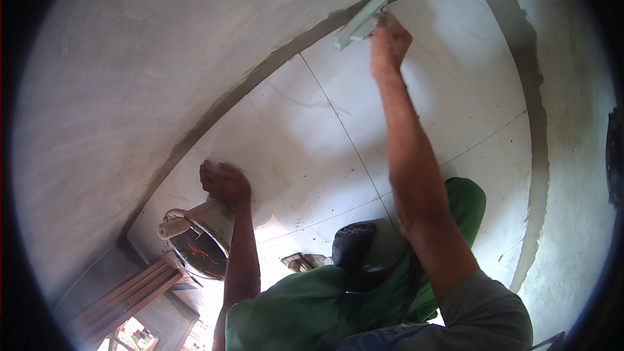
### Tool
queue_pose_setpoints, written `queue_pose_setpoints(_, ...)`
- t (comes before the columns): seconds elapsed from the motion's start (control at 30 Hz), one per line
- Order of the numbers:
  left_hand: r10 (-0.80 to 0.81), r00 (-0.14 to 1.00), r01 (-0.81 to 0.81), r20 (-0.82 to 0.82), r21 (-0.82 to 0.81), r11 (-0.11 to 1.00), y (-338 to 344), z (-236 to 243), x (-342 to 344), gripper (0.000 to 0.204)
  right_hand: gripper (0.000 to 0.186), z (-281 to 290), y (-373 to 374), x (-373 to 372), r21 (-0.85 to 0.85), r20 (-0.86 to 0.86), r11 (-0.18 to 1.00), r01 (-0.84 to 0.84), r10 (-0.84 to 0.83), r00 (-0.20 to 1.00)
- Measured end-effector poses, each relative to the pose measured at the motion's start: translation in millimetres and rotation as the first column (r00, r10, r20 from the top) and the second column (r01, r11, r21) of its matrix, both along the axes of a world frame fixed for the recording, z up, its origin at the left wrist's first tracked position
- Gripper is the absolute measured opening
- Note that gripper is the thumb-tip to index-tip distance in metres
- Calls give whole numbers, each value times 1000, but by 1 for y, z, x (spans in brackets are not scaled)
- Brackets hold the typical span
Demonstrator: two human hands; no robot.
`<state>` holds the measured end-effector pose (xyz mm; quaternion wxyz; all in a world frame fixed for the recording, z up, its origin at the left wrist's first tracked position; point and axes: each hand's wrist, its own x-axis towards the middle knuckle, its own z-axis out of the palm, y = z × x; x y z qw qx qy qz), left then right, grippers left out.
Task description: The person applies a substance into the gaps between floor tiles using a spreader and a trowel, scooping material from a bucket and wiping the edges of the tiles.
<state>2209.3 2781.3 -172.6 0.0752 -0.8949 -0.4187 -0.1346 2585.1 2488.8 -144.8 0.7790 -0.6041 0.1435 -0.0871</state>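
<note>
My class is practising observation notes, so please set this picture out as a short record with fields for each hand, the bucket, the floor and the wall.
Right hand: grips a flat, pale green tool by the wall
Left hand: low beside the bucket; exact contact unclear
Bucket: handle at its rim, dark inside
Floor: pale tiles, thin dark joints
Wall: grey, darker band along the floor's edge

The tiled floor (279, 136) is viewed steeply from above by the left of two head-worn fisheye cameras, directed downward and slightly forward. The legs (286, 312) are seen close, at the lower edge; the right hand (389, 38) is seen farther off, near the top. Wall edges (263, 68) are bent into arcs.
</note>
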Motion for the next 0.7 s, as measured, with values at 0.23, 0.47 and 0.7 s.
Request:
queue_pose_setpoints(0.23, -86, 995, 86, 43, 3, 996, 7, -1, -11, 58, 13, -5, 110, -138, 28, 40, 919, -393, 392, 919)
queue_pose_setpoints(0.47, -6, 1000, 7, 24, -37, 999, -5, 1, 1, 56, 31, 22, 34, -32, -87, -15, 996, -30, 29, 999)
queue_pose_setpoints(0.7, -72, 997, 71, 17, 57, 996, 23, -16, -25, 57, 37, 2, 96, -108, -12, -61, 989, -150, 149, 987)
